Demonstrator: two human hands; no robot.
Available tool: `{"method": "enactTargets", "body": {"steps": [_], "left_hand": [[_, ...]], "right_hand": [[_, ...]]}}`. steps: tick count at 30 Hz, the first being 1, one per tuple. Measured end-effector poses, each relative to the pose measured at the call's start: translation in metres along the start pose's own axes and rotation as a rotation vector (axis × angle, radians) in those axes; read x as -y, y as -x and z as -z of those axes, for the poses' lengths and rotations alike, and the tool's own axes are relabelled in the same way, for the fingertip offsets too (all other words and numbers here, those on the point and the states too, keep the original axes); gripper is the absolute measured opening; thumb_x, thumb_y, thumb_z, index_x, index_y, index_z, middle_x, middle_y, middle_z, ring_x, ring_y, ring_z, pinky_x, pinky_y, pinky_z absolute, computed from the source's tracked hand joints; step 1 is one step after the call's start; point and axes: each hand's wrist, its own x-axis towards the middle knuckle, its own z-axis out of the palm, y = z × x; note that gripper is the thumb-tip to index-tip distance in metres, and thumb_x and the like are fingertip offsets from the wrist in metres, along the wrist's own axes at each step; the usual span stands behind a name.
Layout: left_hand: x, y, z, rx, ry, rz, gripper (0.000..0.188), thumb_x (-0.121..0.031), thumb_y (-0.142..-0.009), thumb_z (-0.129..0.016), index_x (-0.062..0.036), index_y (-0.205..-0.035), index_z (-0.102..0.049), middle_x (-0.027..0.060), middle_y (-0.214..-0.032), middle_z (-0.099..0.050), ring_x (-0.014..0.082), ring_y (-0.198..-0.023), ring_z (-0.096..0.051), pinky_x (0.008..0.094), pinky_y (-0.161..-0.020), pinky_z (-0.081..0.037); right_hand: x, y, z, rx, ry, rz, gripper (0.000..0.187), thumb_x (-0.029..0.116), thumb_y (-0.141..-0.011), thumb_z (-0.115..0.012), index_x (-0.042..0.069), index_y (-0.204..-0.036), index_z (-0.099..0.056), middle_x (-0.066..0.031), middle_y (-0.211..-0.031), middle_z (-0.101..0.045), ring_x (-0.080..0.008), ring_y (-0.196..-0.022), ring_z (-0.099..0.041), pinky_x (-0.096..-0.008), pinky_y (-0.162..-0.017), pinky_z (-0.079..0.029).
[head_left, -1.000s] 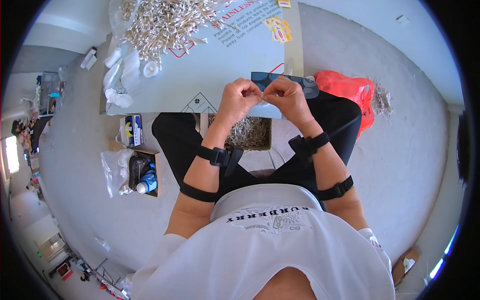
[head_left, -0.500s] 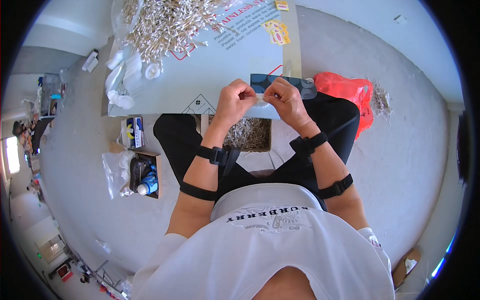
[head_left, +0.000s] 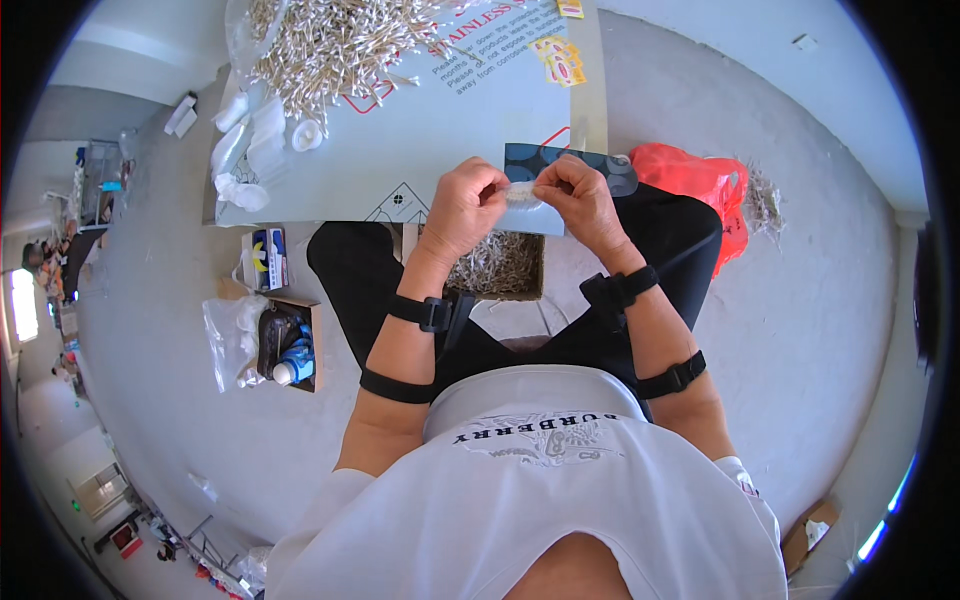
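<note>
My left hand [head_left: 468, 208] and my right hand [head_left: 583, 205] meet at the near edge of the table, their fingers closed in a pinch. Between them stretches a small clear, whitish piece of plastic that looks like a little bag [head_left: 521, 196]. Each hand grips one side of it; I cannot make out whether anything is inside. Just beyond the hands lies a dark patterned sheet [head_left: 530, 157]. A big heap of cotton swabs [head_left: 325, 55] covers the far left of the table.
White plastic sleeves [head_left: 266, 140] and a small white round lid [head_left: 307, 135] lie on the table's left [head_left: 400, 150]. Yellow labels [head_left: 560, 60] are at the far right. Below the edge is a carton of swabs [head_left: 500, 265]. A red bag [head_left: 690, 175] sits right, an open box [head_left: 290, 345] left.
My hands have drawn slightly apart, and more of the plastic piece shows stretched between them. Both still pinch it.
</note>
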Motion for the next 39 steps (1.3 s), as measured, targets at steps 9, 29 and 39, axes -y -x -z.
{"method": "enactTargets", "body": {"steps": [9, 29, 39], "left_hand": [[0.002, 0.001, -0.006, -0.051, -0.258, -0.186, 0.015, 0.006, -0.073, -0.057, -0.0015, -0.082, -0.048, 0.0155, -0.078, -0.053, 0.0378, -0.071, -0.057, 0.0436, -0.061, -0.048], [0.010, 0.010, -0.007, -0.130, -0.245, -0.202, 0.018, 0.007, -0.071, -0.057, -0.0018, -0.082, -0.045, 0.0151, -0.076, -0.049, 0.0367, -0.068, -0.053, 0.0436, -0.059, -0.045], [-0.002, 0.006, -0.006, -0.085, -0.240, -0.238, 0.017, 0.004, -0.070, -0.060, -0.0027, -0.083, -0.050, 0.0125, -0.077, -0.050, 0.0346, -0.070, -0.054, 0.0424, -0.059, -0.045]], "right_hand": [[0.013, 0.001, -0.004, -0.067, 0.169, 0.121, 0.010, 0.007, -0.074, -0.071, 0.004, -0.080, -0.064, -0.0068, -0.079, -0.056, -0.0243, -0.073, -0.056, -0.0345, -0.064, -0.045], [-0.002, 0.002, 0.029, -0.126, 0.303, 0.307, 0.010, 0.000, -0.066, -0.066, 0.002, -0.075, -0.063, -0.0103, -0.080, -0.057, -0.0289, -0.082, -0.057, -0.0372, -0.075, -0.048], [0.004, 0.006, 0.004, -0.093, -0.024, 0.076, 0.007, 0.002, -0.078, -0.071, 0.002, -0.083, -0.067, -0.0053, -0.078, -0.059, -0.0161, -0.072, -0.057, -0.0288, -0.064, -0.046]]}}
